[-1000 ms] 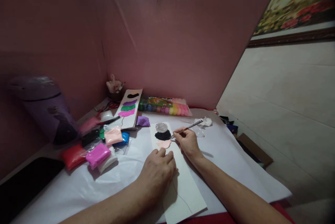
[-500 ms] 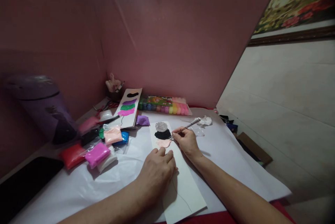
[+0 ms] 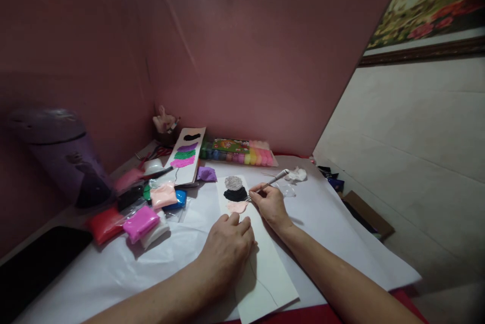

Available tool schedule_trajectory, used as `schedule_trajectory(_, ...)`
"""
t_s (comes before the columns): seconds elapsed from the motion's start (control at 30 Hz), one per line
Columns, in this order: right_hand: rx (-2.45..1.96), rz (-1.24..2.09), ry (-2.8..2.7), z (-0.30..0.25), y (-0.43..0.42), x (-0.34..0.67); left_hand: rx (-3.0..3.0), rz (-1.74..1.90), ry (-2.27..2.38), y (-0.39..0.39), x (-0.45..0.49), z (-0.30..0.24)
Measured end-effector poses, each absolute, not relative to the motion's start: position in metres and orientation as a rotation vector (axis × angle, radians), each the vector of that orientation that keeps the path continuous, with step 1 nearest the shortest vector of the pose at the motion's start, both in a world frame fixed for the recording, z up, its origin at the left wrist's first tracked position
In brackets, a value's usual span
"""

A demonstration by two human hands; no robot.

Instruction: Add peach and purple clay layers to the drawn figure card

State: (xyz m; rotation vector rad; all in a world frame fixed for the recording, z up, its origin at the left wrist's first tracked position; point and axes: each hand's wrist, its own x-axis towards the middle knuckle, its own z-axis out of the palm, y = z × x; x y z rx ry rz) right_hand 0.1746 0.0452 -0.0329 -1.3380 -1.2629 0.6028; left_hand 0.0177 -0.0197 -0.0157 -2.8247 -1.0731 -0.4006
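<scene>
A long white card [image 3: 271, 276] lies on the white sheet, with a grey textured patch [image 3: 233, 183], a black patch [image 3: 235, 194] and a pale pink patch [image 3: 237, 206] of clay at its far end. My right hand [image 3: 271, 205] pinches a metal fork [image 3: 275, 179] with a ridged handle; its tines are down at the right edge of the pink and black clay. Just below the pink patch, my left hand [image 3: 229, 243] rests on the card, fingers curled and close together. Whatever is under those fingers is hidden. A thin pencil curve runs down the card's near part.
Clay packets [image 3: 141, 224] in several colours lie to the left, near a purple bottle [image 3: 71, 162] and a black flat object [image 3: 41, 263]. Behind stand a second card [image 3: 184, 162] with coloured bands and a clay pack [image 3: 238, 152]. Crumpled tissue [image 3: 297, 175] sits right.
Almost nothing differs. The fork in my right hand has tilted very slightly, its tines staying by the pink clay; my left hand keeps its place.
</scene>
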Motion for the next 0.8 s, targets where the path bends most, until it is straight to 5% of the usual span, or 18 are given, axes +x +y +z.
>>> schedule_trajectory(0.8, -1.257, 0.671, -1.240, -0.0314, 0.0353, 0.1708, -2.810, -0.386, -1.064, -0.0184, 0.0171, -0.0187)
